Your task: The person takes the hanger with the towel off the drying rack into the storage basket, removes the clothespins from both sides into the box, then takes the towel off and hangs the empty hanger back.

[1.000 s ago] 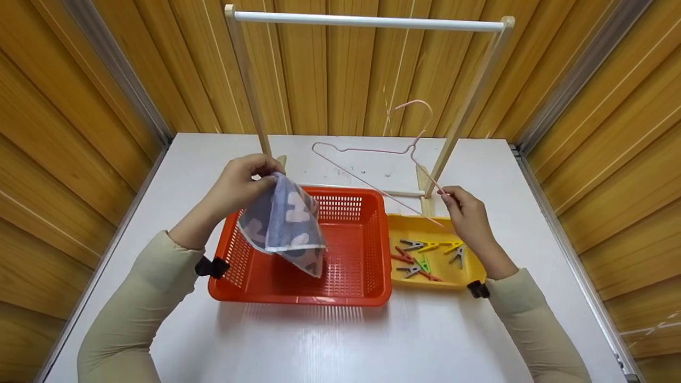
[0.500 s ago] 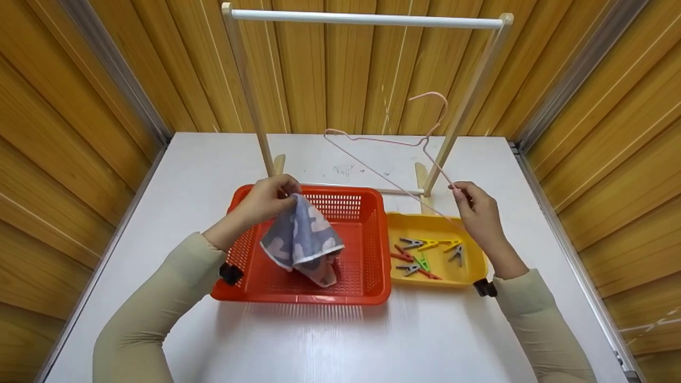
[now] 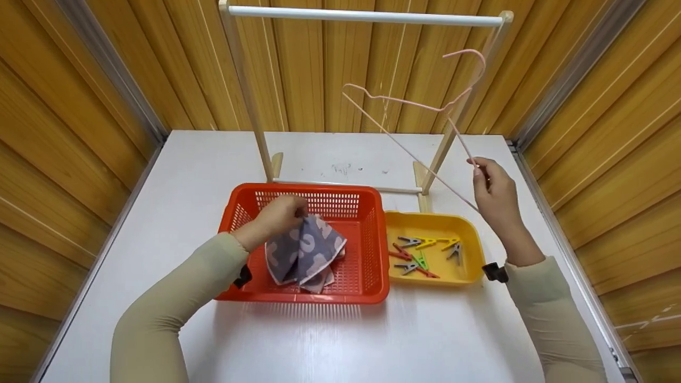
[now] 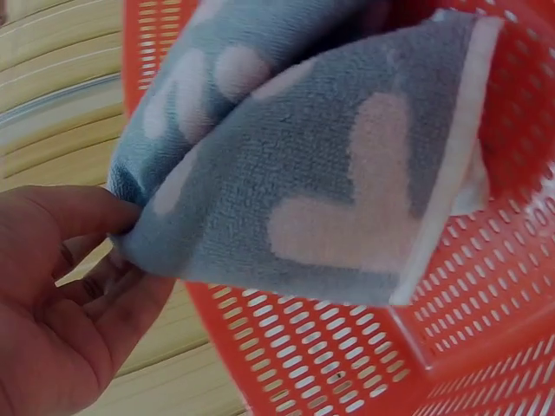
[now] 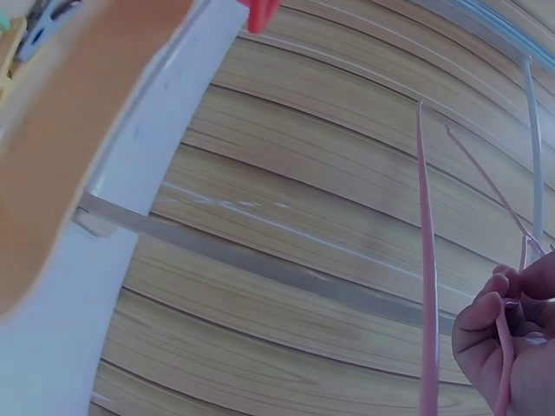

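Observation:
My left hand (image 3: pixel 282 215) is over the red basket (image 3: pixel 376 239), pinching a towel (image 3: pixel 319 247) by one gathered spot. The towel is grey-blue with pink shapes and a pale edge, and it droops in folds into the basket. In the left wrist view, thumb and fingers meet on the bunched towel (image 4: pixel 329 173). To the right, my right hand (image 3: pixel 495 194) grips a pink wire clothes hanger (image 3: pixel 409 101) by one side, its hook pointing up. The right wrist view shows the fingers curled round the hanger (image 5: pixel 428 260).
A drying rack with a white top bar (image 3: pixel 367 16) and wooden posts stands behind the basket. A yellow tray (image 3: pixel 468 266) with several coloured clothespins (image 3: pixel 420 260) adjoins the basket's right side. Wood-patterned walls enclose the white table (image 3: pixel 319 346).
The left hand has moved right and lowered the towel into the red basket. The right hand has raised the hanger up and to the right, closer to the rack's right post.

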Tool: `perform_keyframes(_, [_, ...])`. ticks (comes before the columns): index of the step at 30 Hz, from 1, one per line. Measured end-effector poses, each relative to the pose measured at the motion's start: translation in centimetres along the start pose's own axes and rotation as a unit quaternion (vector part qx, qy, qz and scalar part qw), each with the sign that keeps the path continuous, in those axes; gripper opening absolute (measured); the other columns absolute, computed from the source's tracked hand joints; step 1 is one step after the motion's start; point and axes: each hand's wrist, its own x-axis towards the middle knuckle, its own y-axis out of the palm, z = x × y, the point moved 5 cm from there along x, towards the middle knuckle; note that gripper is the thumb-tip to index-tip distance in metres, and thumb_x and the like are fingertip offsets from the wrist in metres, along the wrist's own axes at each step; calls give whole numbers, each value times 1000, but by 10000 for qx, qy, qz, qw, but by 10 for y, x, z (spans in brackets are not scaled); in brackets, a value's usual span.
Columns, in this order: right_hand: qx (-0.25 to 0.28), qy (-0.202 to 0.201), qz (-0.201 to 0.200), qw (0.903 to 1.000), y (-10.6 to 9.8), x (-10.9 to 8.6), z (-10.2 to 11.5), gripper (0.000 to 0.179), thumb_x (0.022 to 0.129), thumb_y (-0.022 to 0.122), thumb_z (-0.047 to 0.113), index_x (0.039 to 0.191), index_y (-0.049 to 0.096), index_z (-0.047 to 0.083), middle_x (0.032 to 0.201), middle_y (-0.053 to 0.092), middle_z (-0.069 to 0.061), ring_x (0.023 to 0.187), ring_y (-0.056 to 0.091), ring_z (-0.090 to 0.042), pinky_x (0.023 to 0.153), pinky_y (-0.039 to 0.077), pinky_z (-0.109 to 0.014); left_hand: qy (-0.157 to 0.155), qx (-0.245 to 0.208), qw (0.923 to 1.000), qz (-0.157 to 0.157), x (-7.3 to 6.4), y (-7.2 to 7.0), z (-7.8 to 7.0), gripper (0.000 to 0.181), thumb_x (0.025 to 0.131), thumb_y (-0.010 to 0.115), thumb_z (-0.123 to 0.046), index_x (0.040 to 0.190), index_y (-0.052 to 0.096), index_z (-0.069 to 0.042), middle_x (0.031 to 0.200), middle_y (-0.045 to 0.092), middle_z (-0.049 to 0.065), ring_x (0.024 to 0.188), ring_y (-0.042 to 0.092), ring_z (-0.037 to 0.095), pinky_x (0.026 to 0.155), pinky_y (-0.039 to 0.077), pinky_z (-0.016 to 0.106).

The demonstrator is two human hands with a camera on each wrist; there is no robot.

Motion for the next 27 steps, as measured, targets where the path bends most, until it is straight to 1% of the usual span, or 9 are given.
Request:
perform_keyframes(3, [-78, -39, -77, 9999, -7, 8, 6, 28, 105, 46, 1, 125, 63, -10, 99, 64, -26, 72, 37, 2, 66, 31, -11, 62, 779, 9969, 133, 1, 12, 1, 8, 86, 69, 3, 90, 74, -1, 89, 75, 16, 80, 66, 30, 79, 60, 47])
perform_keyframes(5, [-147, 29, -127, 9998, -12, 14, 9, 29, 105, 45, 2, 126, 63, -9, 100, 64, -26, 73, 37, 2, 67, 30, -11, 166, 1266, 9915, 254, 2, 21, 2, 8, 86, 69, 2, 88, 75, -3, 89, 75, 15, 80, 68, 31, 78, 60, 48])
perform_keyframes(7, [-201, 138, -162, 9996, -17, 19, 12, 30, 106, 46, 3, 127, 63, -9, 99, 62, -25, 75, 37, 1, 68, 31, -12, 283, 1633, 9853, 409, 4, 30, 2, 9, 85, 69, 2, 84, 75, -5, 88, 75, 14, 79, 68, 31, 76, 60, 48])
perform_keyframes(11, [-181, 307, -226, 9991, -24, 30, 17, 30, 105, 46, 3, 128, 62, -9, 99, 60, -21, 77, 38, 0, 69, 32, -12, 341, 1826, 9799, 732, 5, 42, 4, 9, 83, 68, 2, 80, 74, -4, 86, 74, 15, 80, 68, 32, 75, 60, 48])
perform_keyframes(14, [-173, 393, -288, 9987, -27, 40, 18, 30, 105, 45, 1, 127, 61, -12, 104, 61, -23, 79, 38, 2, 71, 33, -11, 294, 1761, 9799, 890, 5, 44, 4, 9, 85, 67, 1, 83, 75, -3, 88, 75, 16, 83, 70, 33, 78, 60, 47])
perform_keyframes(17, [-245, 492, -317, 9980, -30, 49, 17, 30, 106, 45, 2, 128, 59, -13, 112, 63, -28, 82, 38, 4, 74, 33, -11, 287, 1784, 9793, 908, 6, 37, -1, 11, 87, 67, 1, 89, 77, -5, 90, 76, 15, 84, 70, 32, 78, 61, 47])
perform_keyframes(20, [-347, 610, -293, 9971, -31, 56, 16, 31, 106, 45, 3, 129, 59, -13, 117, 63, -30, 84, 39, 2, 76, 33, -12, 257, 1713, 9814, 824, 4, 22, -10, 19, 89, 67, 0, 103, 78, -7, 98, 78, 14, 90, 73, 31, 85, 62, 47])
perform_keyframes(24, [-452, 834, -222, 9952, -30, 62, 11, 32, 107, 45, 5, 131, 59, -11, 114, 62, -27, 86, 41, -5, 75, 34, -14, 234, 1207, 9905, 612, -4, 1, -24, 30, 92, 67, -2, 120, 75, -7, 114, 77, 14, 105, 73, 32, 96, 59, 48])
perform_keyframes(27, [-474, 1013, -105, 9937, -26, 64, 6, 33, 107, 45, 6, 133, 59, -9, 113, 61, -25, 88, 43, -11, 74, 34, -15, 355, 828, 9949, 444, -15, -11, -32, 29, 93, 66, -3, 121, 74, -5, 116, 77, 15, 105, 73, 32, 96, 59, 47])
